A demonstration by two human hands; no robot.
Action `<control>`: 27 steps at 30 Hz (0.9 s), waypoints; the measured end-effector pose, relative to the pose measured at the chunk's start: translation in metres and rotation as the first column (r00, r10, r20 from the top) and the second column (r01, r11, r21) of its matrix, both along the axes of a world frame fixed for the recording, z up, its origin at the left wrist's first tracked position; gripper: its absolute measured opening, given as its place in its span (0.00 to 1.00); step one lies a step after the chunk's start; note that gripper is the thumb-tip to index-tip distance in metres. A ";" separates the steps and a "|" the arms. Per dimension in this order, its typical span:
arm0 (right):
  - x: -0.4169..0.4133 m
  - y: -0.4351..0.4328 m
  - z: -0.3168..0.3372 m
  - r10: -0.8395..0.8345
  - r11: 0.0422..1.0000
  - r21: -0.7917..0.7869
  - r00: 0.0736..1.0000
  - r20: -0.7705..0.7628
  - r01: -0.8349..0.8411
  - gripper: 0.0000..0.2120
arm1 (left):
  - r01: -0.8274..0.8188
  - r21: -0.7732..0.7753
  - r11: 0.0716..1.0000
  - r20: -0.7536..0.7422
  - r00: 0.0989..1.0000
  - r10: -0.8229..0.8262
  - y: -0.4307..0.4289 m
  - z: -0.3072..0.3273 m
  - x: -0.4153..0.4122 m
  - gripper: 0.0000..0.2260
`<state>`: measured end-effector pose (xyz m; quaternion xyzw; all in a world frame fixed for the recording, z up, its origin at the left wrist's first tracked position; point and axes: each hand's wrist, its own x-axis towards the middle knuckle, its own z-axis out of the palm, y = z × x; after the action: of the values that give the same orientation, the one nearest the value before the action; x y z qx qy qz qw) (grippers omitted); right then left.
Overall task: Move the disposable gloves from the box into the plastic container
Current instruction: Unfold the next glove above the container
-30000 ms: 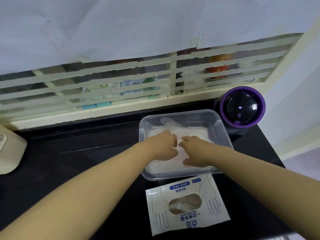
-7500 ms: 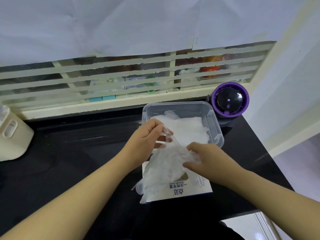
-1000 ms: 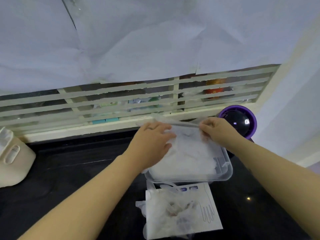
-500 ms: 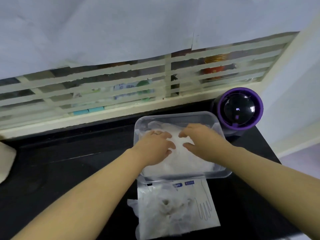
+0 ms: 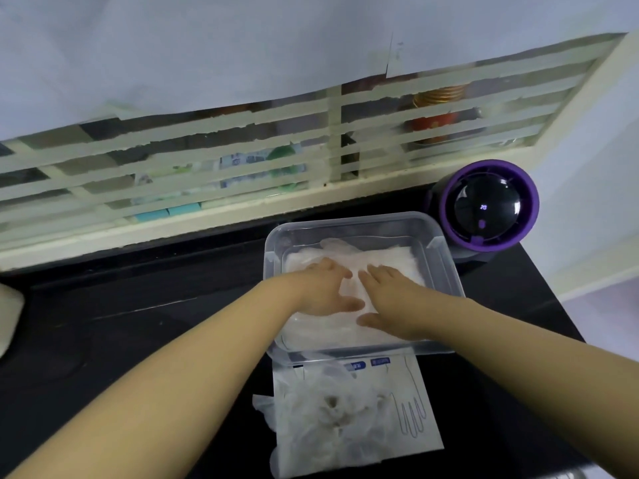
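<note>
A clear plastic container (image 5: 444, 261) stands on the black counter and holds a flat pile of translucent disposable gloves (image 5: 387, 259). My left hand (image 5: 323, 288) and my right hand (image 5: 390, 295) lie side by side on that pile, fingers straight, pressing it down. In front of the container lies the flat white glove box (image 5: 408, 409) with blue print and a glove outline. A crumpled bunch of loose gloves (image 5: 328, 413) sits on top of the box and spills over its left edge.
A round purple-and-black device (image 5: 489, 207) stands right behind the container's right corner. A slatted window frame (image 5: 242, 160) runs along the back of the counter (image 5: 138, 323). A cream object (image 5: 8, 312) shows at the left edge. The counter's right edge is near.
A second ago both hands held a glove stretched above the container's far rim. They have come down and now press flat on the pile, slightly nearer to me than half a second ago.
</note>
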<state>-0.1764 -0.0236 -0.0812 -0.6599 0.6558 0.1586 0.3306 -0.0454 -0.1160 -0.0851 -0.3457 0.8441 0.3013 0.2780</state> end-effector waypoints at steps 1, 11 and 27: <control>0.002 -0.002 -0.001 -0.002 1.000 0.009 1.000 0.025 0.002 0.38 | 0.040 -0.007 0.999 0.036 0.999 -0.040 0.002 -0.002 0.000 0.35; -0.003 -0.005 -0.022 0.026 0.989 0.149 0.985 -0.168 -0.001 0.49 | 0.199 -0.065 0.978 0.262 0.949 -0.175 0.020 -0.026 0.000 0.46; 0.006 0.030 0.067 0.010 0.907 -0.418 0.989 0.144 0.052 0.15 | 0.033 -0.211 0.977 -0.255 0.963 -0.088 0.035 0.058 0.020 0.13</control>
<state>-0.1703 0.0062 -0.0140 -0.7181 0.6562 -0.0378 0.2286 -0.0257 -0.0808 -0.0275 -0.3035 0.9101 0.2474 0.1358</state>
